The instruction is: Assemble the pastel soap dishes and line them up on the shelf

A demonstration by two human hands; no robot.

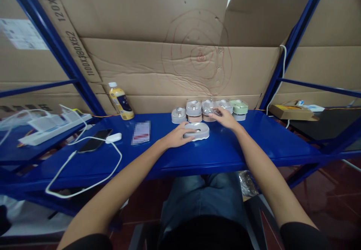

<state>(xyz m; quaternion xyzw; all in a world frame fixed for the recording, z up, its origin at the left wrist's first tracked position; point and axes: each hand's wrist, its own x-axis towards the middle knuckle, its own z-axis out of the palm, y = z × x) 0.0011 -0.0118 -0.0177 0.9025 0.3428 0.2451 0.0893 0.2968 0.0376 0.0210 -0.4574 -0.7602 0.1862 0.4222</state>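
Note:
A pale grey oval container [203,131] with a clear lid rests on the blue table. Fingers and thumb of my left hand [178,135] grip its left side. My right hand [225,118], fingers parted and bent, reaches to a stacked grey and brown container [208,107] in the back row; whether the fingertips touch it I cannot tell. Left of that stack are a grey-over-pink pair [193,108] and a grey container [178,115]. A green-topped stack [238,107] stands at the row's right end, beside another grey one [225,105].
A yellow bottle [122,101] stands at the back left, near a phone [141,132] with a blurred screen. Farther left lie a dark phone [95,141], a white cable [84,191] and a power strip [53,129]. Cardboard [126,54] backs the blue table [220,150].

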